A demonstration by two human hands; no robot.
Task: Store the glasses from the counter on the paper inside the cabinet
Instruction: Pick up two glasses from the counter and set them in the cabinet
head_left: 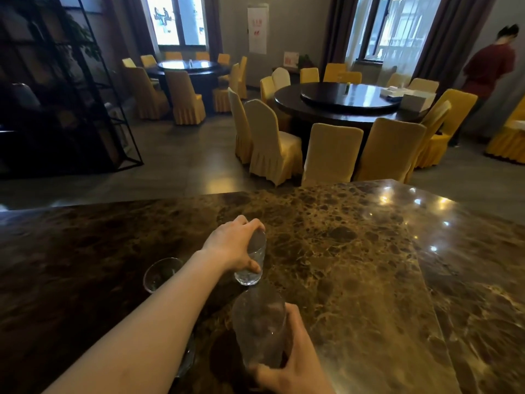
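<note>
My left hand (233, 244) reaches across the brown marble counter (355, 265) and is wrapped over the top of a clear glass (251, 265) that stands on it. Close to me, my right hand (289, 365) grips a second clear glass (260, 328) from below and behind. A third glass (160, 274) stands upright on the counter, left of my left forearm. Part of another glass (186, 356) shows under that forearm. No cabinet or paper is in view.
Beyond the counter lies a dining room with round dark tables (349, 100) and yellow-covered chairs (272, 143). A black metal shelf frame (71, 89) stands at the left. A person in a red top (488, 69) stands at the far right.
</note>
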